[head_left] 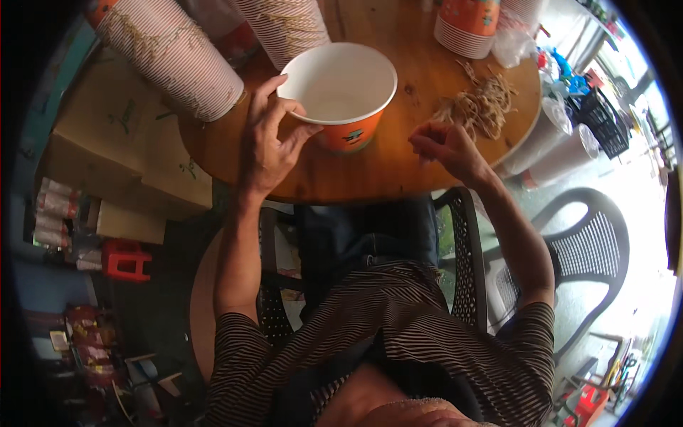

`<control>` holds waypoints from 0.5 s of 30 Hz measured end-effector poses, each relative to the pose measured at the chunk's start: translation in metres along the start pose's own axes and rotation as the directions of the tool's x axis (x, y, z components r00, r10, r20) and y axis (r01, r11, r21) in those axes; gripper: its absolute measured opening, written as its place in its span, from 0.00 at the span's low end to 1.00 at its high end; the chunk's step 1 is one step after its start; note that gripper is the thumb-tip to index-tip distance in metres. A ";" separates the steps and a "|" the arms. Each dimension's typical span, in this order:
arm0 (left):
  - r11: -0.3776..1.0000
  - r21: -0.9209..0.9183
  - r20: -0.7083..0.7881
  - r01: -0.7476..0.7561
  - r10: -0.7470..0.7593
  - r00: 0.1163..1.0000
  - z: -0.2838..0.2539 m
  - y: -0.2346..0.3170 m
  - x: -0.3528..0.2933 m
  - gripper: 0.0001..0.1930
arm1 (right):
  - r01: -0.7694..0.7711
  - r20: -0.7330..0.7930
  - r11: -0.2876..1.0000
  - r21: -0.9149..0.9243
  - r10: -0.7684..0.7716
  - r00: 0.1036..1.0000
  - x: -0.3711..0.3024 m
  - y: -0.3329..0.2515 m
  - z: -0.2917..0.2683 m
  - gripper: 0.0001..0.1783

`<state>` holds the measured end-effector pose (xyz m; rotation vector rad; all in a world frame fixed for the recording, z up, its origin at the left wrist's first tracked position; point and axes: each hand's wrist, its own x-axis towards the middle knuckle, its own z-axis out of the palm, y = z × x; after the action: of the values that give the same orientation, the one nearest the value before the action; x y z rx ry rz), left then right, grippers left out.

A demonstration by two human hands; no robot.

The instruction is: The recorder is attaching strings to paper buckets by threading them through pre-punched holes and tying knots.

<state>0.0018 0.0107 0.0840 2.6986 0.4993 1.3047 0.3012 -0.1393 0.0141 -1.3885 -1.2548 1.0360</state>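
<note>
A large orange paper tub (356, 136) with a white inside stands upright near the front edge of the round wooden table (405, 171). My left hand (274, 139) grips its rim at the left, fingers and thumb curled about the edge. To the right of the tub, my right hand (448, 149) hovers over the table with its fingers drawn together. Whatever they may pinch is too small to make out. Just beyond that hand lies a tangled heap of tan twine (492, 107).
Tall nested stacks of tubs, one leaning stack (171, 57) and another stack (284, 28), stand at the far left with twine along them. An orange stack (466, 28) is at the far right. Cardboard boxes (121, 135) sit left; a grey chair (590, 249) stands right.
</note>
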 end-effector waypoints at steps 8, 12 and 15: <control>0.999 0.024 0.087 0.036 -0.038 0.996 -0.013 -0.018 -0.033 0.17 | -0.099 -0.005 0.980 -0.171 0.100 0.995 -0.091 0.019 0.009 0.12; 0.990 0.132 -0.039 0.054 -0.049 0.998 -0.010 -0.007 -0.051 0.19 | -0.034 -0.154 0.867 -0.497 -0.049 0.987 -0.097 0.013 -0.009 0.09; 0.990 0.125 -0.159 0.062 -0.041 0.986 -0.004 0.032 -0.062 0.13 | -0.006 -0.304 0.800 -0.599 -0.222 0.926 -0.083 0.040 -0.036 0.10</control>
<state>-0.0295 -0.0406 0.0475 2.6759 0.6882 1.5283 0.3344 -0.2265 -0.0198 -1.8484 -1.4137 0.2639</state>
